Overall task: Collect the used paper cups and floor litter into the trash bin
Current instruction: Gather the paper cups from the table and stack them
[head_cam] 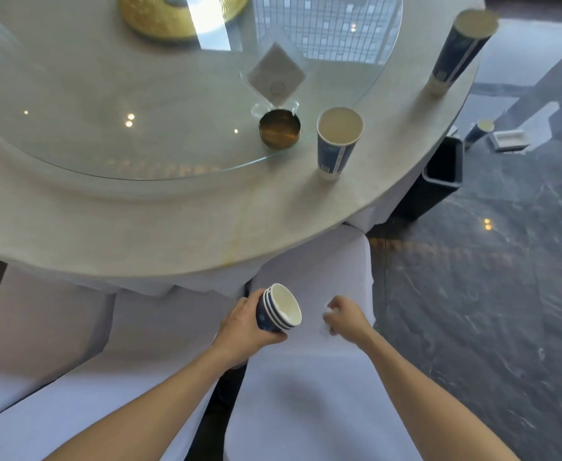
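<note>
My left hand [244, 322] grips a stack of nested blue paper cups [278, 311], tilted with the white mouths facing right, over a white-covered chair. My right hand [344, 316] is closed on a small crumpled white scrap [326, 319] just right of the stack. On the round table, one blue paper cup [336, 143] stands upright by the glass turntable's edge. Another cup [457, 49] stands near the table's right rim. A dark trash bin [442, 178] sits on the floor under the table's right edge. Beyond it, a further cup [479, 129] lies on the floor.
White-covered chairs [306, 377] stand below me against the round table [173, 227]. The glass turntable [173, 104] carries a brass ashtray [279, 128], a clear napkin holder [276, 76] and a gold dish [179, 15]. A white tray-like item [510, 139] lies on the dark marble floor.
</note>
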A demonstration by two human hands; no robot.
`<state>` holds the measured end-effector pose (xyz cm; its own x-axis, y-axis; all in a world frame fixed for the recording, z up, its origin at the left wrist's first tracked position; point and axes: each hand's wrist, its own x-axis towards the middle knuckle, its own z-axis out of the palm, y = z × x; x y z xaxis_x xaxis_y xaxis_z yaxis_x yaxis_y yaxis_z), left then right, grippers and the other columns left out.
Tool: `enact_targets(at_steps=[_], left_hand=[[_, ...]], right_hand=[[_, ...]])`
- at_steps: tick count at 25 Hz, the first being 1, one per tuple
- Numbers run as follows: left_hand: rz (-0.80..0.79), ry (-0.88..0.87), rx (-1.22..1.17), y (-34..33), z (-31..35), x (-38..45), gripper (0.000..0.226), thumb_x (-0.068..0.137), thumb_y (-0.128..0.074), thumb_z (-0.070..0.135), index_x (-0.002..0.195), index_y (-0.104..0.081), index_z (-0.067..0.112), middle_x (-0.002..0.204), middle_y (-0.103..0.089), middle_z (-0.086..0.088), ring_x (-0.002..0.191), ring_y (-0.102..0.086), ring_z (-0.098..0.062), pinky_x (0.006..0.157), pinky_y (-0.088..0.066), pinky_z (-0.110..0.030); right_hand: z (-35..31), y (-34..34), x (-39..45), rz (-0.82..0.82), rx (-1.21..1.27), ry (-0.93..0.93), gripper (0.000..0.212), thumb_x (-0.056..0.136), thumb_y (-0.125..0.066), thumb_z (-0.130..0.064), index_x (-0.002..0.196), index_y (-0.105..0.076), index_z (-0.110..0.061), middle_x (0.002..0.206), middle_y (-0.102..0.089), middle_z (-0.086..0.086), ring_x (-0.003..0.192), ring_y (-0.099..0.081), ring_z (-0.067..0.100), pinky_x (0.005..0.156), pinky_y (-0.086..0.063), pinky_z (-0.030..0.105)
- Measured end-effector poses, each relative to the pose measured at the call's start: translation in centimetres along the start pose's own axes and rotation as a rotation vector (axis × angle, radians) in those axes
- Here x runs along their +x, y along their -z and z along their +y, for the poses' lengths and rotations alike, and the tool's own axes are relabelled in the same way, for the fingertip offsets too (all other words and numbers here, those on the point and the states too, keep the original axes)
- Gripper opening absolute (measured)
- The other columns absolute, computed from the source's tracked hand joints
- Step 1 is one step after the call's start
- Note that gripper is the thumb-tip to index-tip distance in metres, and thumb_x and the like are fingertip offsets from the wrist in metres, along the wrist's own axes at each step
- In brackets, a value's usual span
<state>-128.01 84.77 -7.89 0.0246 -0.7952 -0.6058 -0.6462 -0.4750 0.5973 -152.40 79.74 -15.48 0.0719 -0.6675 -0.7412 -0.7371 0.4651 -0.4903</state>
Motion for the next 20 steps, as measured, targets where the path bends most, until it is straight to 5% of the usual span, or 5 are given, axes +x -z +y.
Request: enact_targets(at_steps=[2,7,13,16,20], left_hand=[[0.014,-0.036,0.012,0.8,1.6,-0.8,0.095,0.049,-0.083,0.06,0.136,-0.048,0.046,0.129,-0.061,0.006,0.122,-0.06,-0.02,0.104,-0.053,-0.047],[0.046,-0.103,0.024,1.6,3.2,-1.3,0.092,0.048,-0.088,0.058,0.132,-0.052,0.048,0.123,-0.068,0.013,0.117,-0.065,-0.017,0.098,-0.057,-0.047],[0.114,-0.21,-0.008,2.6,3.3,-1.4,0.092,0.053,-0.085,0.058,0.138,-0.054,0.037,0.123,-0.066,0.017,0.119,-0.061,-0.013,0.103,-0.051,-0.038],[0.142,-0.225,-0.021,3.4,3.0,-1.0,0.089,0.058,-0.091,0.051,0.138,-0.055,0.035,0.119,-0.062,0.021,0.116,-0.06,-0.008,0.102,-0.05,-0.035],[0.125,-0.265,0.005,4.7,3.2,0.2,0.096,0.053,-0.083,0.059,0.141,-0.053,0.039,0.127,-0.063,0.02,0.123,-0.061,-0.01,0.103,-0.049,-0.033]], right_hand=[[-3.7,2.6,-3.1,0.062,0.301,0.112,0.012,0.088,-0.058,-0.012,0.079,-0.064,-0.008,0.074,-0.069,0.011,0.06,-0.07,0.017,0.074,-0.063,0.054],[-10.5,5.4,-9.0,0.043,0.764,0.251,0.013,0.095,-0.072,-0.015,0.099,-0.067,-0.004,0.09,-0.075,0.01,0.074,-0.073,0.022,0.073,-0.064,0.046],[-12.9,2.0,-10.4,0.126,-0.029,0.394,0.028,0.1,-0.06,-0.033,0.117,-0.075,-0.017,0.114,-0.068,0.0,0.102,-0.065,0.018,0.088,-0.054,0.035],[-13.8,2.0,-10.3,0.138,-0.103,0.342,0.017,0.095,-0.06,-0.029,0.105,-0.069,-0.019,0.097,-0.069,-0.003,0.085,-0.063,0.017,0.071,-0.048,0.028],[-15.4,2.1,-8.1,0.115,-0.33,0.337,0.028,0.082,-0.056,-0.03,0.079,-0.068,-0.005,0.076,-0.06,0.004,0.066,-0.053,0.024,0.06,-0.049,0.04]])
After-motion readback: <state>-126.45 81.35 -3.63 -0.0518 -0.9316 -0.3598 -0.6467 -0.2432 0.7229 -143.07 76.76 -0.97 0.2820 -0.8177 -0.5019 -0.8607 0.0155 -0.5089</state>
